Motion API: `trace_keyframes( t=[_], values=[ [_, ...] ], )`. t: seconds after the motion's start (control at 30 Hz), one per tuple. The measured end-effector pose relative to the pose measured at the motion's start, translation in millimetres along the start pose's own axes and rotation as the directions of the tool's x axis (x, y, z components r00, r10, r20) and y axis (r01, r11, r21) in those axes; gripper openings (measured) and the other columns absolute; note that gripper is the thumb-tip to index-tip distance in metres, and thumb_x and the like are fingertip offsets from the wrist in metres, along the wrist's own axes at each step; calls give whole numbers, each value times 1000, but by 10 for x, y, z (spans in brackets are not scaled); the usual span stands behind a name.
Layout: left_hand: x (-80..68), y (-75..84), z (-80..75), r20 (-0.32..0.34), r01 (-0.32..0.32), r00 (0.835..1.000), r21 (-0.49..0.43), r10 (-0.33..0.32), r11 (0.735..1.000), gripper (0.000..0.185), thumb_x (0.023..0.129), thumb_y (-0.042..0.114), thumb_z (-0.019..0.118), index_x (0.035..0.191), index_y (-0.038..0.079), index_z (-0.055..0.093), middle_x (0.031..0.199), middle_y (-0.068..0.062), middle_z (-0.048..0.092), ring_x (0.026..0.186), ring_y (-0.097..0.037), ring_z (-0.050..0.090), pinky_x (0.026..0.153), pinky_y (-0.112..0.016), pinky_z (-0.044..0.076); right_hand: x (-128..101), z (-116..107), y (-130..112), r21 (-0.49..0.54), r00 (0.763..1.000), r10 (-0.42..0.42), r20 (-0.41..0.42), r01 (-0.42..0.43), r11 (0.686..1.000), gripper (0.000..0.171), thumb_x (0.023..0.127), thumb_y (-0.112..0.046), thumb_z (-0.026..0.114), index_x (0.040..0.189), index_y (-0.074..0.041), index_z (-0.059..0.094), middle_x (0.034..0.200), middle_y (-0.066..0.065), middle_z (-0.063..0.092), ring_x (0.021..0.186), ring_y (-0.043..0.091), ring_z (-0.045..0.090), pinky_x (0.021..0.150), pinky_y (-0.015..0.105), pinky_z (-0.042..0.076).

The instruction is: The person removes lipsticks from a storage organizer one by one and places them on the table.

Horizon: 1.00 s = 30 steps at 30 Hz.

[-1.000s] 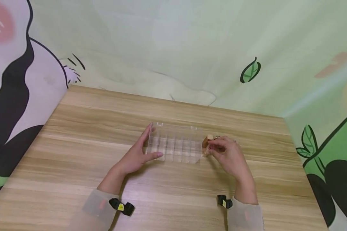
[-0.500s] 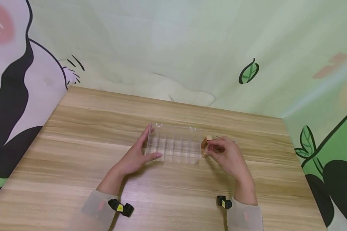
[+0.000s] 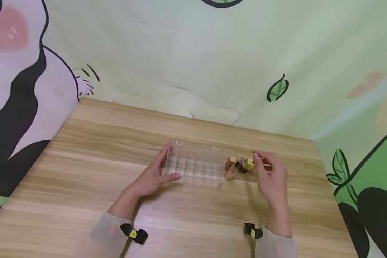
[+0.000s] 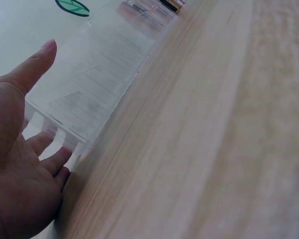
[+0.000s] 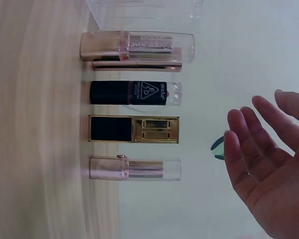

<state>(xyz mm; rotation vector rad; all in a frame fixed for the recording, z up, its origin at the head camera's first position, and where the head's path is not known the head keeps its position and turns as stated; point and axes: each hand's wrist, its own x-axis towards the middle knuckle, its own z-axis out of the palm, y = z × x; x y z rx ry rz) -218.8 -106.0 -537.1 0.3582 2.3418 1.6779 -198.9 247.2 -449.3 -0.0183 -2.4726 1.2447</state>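
Note:
A clear plastic organizer box (image 3: 195,168) with a row of slots stands on the table. My left hand (image 3: 153,177) holds its left end, thumb at the front and fingers round the back. Right of the box, several lipsticks stand upright: a pink one with a clear cap (image 5: 139,46), a rose-gold one (image 5: 139,65) behind it, a black one (image 5: 127,93), a black-and-gold one (image 5: 134,129) and a pale pink-gold one (image 5: 134,168). Beside and above the last ones hovers my right hand (image 3: 272,175), fingers loosely bent, apart from them and holding nothing.
The wood-grain table (image 3: 187,222) reaches back to a wall covering (image 3: 167,53) printed with a panda and leaves. Each wrist wears a small black camera (image 3: 134,233).
The right hand has let go of the pink lipstick and moved right and up, uncovering the lipsticks. My left hand keeps its hold on the box. The head view has tilted slightly.

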Motion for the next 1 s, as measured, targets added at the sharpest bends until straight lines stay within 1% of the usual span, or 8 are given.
trace_keyframes(
  t=[0.1,0.3,0.43,0.6,0.7,0.8,0.9,1.0],
  values=[
    [52,-19,4,15,-10,1000,0,10,1000,115,86,46,83,167,40,1,174,7,18,162,-30,14,130,-60,10,1,-22,18,34,999,0,-34,1,999,22,105,-21,63,116,-9,78,103,6,70,88,9,65,75,11,53],
    [205,-70,-20,14,-30,999,0,30,1000,112,87,42,83,166,41,4,173,0,22,161,-36,17,129,-62,12,74,4,40,21,999,-14,-48,15,1000,22,105,-21,64,118,-11,77,105,6,71,89,5,63,77,11,51],
    [323,-135,-62,2,-41,999,-22,41,999,112,86,40,84,166,38,6,172,-5,25,159,-41,19,128,-64,14,235,57,58,24,998,-41,-45,42,999,22,105,-23,64,118,-12,78,106,6,70,89,6,63,77,12,51],
    [485,-265,-163,-27,-36,999,-22,36,999,113,87,41,83,168,33,4,173,-3,24,159,-40,18,128,-64,14,478,174,72,87,997,-77,-29,79,993,22,104,-23,64,118,-13,78,105,5,68,88,13,66,76,12,52],
    [548,-346,-198,-27,-32,999,-55,30,998,112,88,39,83,168,32,5,174,-3,21,160,-38,16,129,-63,12,565,240,102,131,998,-57,3,57,990,23,104,-25,64,119,-13,77,106,6,66,87,12,67,75,15,54],
    [595,-409,-215,-1,-23,1000,-58,23,998,113,88,39,83,168,33,3,175,-8,16,161,-39,14,129,-63,11,651,263,159,121,998,-29,58,22,992,27,105,-29,62,123,-14,75,110,7,66,89,13,67,73,18,56],
    [637,-409,-275,39,2,999,-10,-1,1000,116,88,38,83,167,35,-2,176,-10,10,161,-39,15,128,-64,13,818,236,191,44,990,-31,138,25,999,33,106,-35,60,128,-13,72,117,10,68,95,16,66,78,22,56],
    [679,-290,-431,87,33,995,58,-38,998,108,94,44,76,167,36,-4,176,-12,5,160,-43,13,125,-69,17,1041,175,153,-43,967,-41,253,54,998,41,107,-39,57,135,-11,66,124,14,66,106,27,65,89,34,56]
  ],
)
